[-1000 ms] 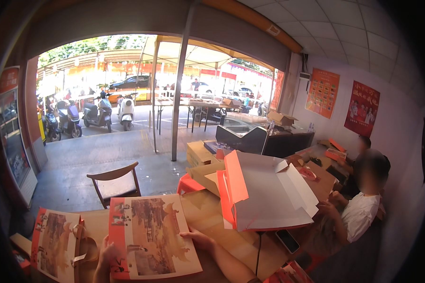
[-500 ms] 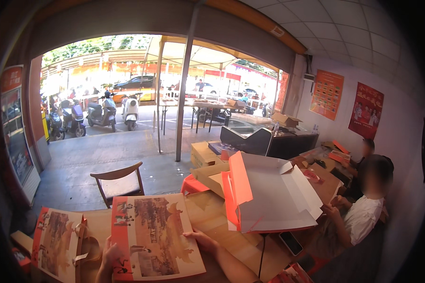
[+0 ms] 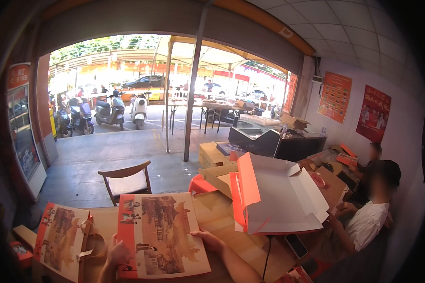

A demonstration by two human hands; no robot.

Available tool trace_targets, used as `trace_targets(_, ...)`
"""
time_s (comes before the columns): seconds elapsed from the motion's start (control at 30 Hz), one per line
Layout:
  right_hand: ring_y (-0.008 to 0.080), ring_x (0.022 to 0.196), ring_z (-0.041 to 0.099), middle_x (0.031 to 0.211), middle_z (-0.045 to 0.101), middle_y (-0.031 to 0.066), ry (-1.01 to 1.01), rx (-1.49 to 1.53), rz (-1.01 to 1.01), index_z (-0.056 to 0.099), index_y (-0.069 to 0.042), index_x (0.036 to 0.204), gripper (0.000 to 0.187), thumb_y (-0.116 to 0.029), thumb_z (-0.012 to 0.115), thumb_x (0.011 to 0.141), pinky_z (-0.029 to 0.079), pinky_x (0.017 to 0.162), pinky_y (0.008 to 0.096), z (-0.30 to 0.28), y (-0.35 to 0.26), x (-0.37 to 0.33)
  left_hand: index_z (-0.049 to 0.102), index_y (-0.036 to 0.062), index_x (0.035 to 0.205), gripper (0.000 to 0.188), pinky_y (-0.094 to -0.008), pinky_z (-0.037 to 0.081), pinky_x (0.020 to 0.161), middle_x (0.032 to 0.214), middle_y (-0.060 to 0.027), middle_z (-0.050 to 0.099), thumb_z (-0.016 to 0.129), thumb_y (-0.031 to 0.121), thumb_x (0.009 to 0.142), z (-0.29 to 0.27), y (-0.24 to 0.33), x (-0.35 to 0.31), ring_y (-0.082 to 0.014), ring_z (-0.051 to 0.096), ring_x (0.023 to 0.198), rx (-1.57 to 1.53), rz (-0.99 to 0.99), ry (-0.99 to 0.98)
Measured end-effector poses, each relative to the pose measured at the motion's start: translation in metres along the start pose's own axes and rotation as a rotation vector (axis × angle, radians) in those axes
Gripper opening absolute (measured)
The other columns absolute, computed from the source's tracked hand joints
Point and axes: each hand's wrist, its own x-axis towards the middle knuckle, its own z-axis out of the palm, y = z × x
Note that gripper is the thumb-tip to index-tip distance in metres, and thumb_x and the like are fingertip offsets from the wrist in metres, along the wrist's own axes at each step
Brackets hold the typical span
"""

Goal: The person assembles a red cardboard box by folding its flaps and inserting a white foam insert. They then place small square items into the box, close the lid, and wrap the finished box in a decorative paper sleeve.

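A paper gift bag (image 3: pixel 172 236), tan with a red left band and a brown drawing of old roofed buildings, stands up in front of me, its printed side facing me. My left hand (image 3: pixel 118 253) is closed at its lower left edge. Around its right edge grips my right hand (image 3: pixel 209 239), fingers partly hidden behind it. To the left a matching gift bag (image 3: pixel 61 236) lies tilted on the table, with a pale ribbon handle (image 3: pixel 86 253) at its side. Right of my hands lies a large unfolded box (image 3: pixel 281 193), grey-white inside with orange-red flaps.
Brown cardboard covers the table (image 3: pixel 212 207). A phone (image 3: pixel 296 246) lies near a black cable (image 3: pixel 267 259). Two people sit at the right, the nearer in a white shirt (image 3: pixel 369 226). Beyond the table stand a wooden chair (image 3: pixel 125 177), a red stool (image 3: pixel 200 185) and cardboard boxes (image 3: pixel 215 155).
The whole view has shifted slightly, with the scene sitting further right. Both hands keep their hold on the gift bag. The seated person's hands have moved a little by the unfolded box.
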Motion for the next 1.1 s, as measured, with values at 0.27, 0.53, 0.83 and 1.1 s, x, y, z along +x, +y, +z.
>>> trace_targets(0.27, 0.0205, 0.122, 0.066, 0.141, 0.062, 0.0101, 0.030, -0.025, 0.000, 0.038, -0.005, 0.160, 0.067, -0.026, 0.067, 0.104, 0.058, 0.100, 0.0382, 0.007, -0.002, -0.004, 0.034, 0.0112, 0.157, 0.053, -0.0401, 0.059, 0.071, 0.114, -0.0122, 0.061, 0.051, 0.012, 0.107, 0.001, -0.006, 0.000, -0.0235, 0.065, 0.084, 0.038, -0.034, 0.101)
trace_targets(0.53, 0.0210, 0.098, 0.074, 0.116, 0.073, 0.0112, 0.026, 0.049, -0.029, 0.057, 0.000, 0.140, 0.045, -0.029, 0.061, 0.106, 0.062, 0.083, 0.0357, 0.011, -0.003, -0.005, 0.054, 0.0028, 0.144, 0.049, -0.0460, 0.057, 0.094, 0.110, -0.0194, 0.070, 0.064, 0.023, 0.101, 0.088, 0.100, -0.046, -0.0339, 0.072, 0.099, 1.402, -0.121, 0.134)
trace_targets(0.83, 0.0211, 0.111, 0.070, 0.128, 0.067, 0.0109, -0.058, 0.107, 0.030, 0.049, -0.002, 0.151, 0.056, -0.028, 0.065, 0.104, 0.061, 0.092, 0.0388, -0.002, 0.005, 0.006, 0.066, 0.0044, 0.121, 0.032, -0.0479, 0.059, 0.089, 0.120, -0.0134, 0.070, 0.068, 0.018, 0.092, 0.047, 0.161, -0.152, -0.0399, 0.069, 0.109, 2.422, 0.405, 0.374)
trace_targets(1.1, 0.0206, 0.112, 0.070, 0.128, 0.068, 0.0105, -0.043, -0.008, 0.044, 0.050, -0.001, 0.150, 0.055, -0.028, 0.063, 0.104, 0.061, 0.092, 0.0386, -0.002, -0.002, 0.001, 0.066, 0.0057, 0.117, 0.026, -0.0453, 0.060, 0.086, 0.119, -0.0121, 0.070, 0.066, 0.017, 0.093, 0.011, 0.153, -0.172, -0.0367, 0.069, 0.107, 2.597, 0.122, 0.445)
